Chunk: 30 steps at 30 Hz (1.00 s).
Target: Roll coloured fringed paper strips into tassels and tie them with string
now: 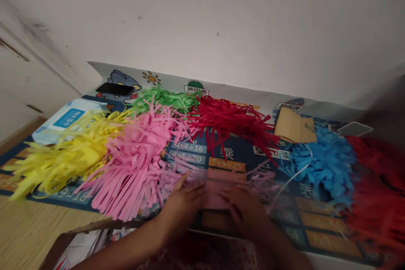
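Mat (227,164) reading 4x4=16, 4x5=20, 5x5=25, 声母表

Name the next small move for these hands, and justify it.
I'd probably smooth the pale pink piece flat: the left hand and right hand are at its middle, and its fringes spread loosely on both sides, though blur hides the grip.

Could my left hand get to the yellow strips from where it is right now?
Probably yes, though not by sliding straight across: the big pink bundle lies between the left hand and the yellow strips, so it would likely have to pass over that.
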{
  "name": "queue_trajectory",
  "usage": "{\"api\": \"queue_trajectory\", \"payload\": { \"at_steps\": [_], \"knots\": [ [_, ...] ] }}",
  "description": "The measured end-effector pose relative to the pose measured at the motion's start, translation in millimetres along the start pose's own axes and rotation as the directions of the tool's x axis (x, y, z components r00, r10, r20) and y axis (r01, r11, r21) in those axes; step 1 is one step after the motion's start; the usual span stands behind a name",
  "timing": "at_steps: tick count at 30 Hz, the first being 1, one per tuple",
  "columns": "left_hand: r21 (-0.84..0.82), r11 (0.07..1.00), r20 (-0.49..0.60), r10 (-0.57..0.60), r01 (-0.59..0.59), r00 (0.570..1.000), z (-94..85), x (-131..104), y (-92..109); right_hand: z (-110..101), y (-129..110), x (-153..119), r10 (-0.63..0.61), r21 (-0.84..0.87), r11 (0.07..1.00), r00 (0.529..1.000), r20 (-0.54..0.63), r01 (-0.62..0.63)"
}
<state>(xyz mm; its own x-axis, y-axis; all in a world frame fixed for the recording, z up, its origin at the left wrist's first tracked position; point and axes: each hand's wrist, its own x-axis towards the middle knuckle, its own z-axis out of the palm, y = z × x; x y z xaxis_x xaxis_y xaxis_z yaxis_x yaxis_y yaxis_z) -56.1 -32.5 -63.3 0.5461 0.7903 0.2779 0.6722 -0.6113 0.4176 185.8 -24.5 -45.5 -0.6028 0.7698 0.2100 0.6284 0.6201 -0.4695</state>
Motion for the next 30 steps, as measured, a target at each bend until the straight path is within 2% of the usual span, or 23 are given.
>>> {"api": "queue_trajectory", "payload": {
  "at_steps": [2,5,8,10,13,17,23,27,29,30],
  "knots": [
    [-0.074,0.995,-0.046,-0.075,0.071,0.996,-12.7,-2,-6,-1,5,2,0.141,0.078,0.987,0.99,-0.004,-0.14],
    [-0.121,0.968,-0.026,-0.225,0.221,0.974,-31.4,8,-6,-2,8,13,0.358,0.132,0.927,0.933,-0.039,-0.351],
    [-0.006,0.933,0.006,-0.359,0.359,0.933,-35.0,27,-8,-2,10,31,0.464,0.102,0.883,0.885,-0.044,-0.458],
    [0.107,0.906,0.029,-0.416,0.411,0.909,-30.9,38,-11,-2,12,41,0.462,0.007,0.887,0.887,-0.027,-0.462],
    [0.185,0.89,0.073,-0.436,0.417,0.897,-24.6,46,-16,0,17,49,0.437,-0.099,0.895,0.9,0.001,-0.435],
    [0.207,0.882,0.106,-0.451,0.424,0.886,-22.7,50,-18,4,22,47,0.417,-0.094,0.903,0.908,-0.037,-0.418],
    [0.246,0.864,0.147,-0.482,0.44,0.864,-25.1,56,-18,5,23,45,0.423,-0.09,0.901,0.906,-0.023,-0.423],
    [0.273,0.878,0.145,-0.441,0.392,0.886,-25.2,57,-15,5,22,49,0.434,-0.087,0.896,0.9,-0.03,-0.435],
    [0.299,0.885,0.04,-0.385,0.357,0.922,-24.8,57,-13,2,25,52,0.448,-0.093,0.889,0.894,-0.02,-0.447],
    [0.313,0.897,-0.021,-0.322,0.312,0.947,-24.7,57,-13,-2,27,52,0.46,-0.098,0.882,0.887,-0.022,-0.46]
  ]
}}
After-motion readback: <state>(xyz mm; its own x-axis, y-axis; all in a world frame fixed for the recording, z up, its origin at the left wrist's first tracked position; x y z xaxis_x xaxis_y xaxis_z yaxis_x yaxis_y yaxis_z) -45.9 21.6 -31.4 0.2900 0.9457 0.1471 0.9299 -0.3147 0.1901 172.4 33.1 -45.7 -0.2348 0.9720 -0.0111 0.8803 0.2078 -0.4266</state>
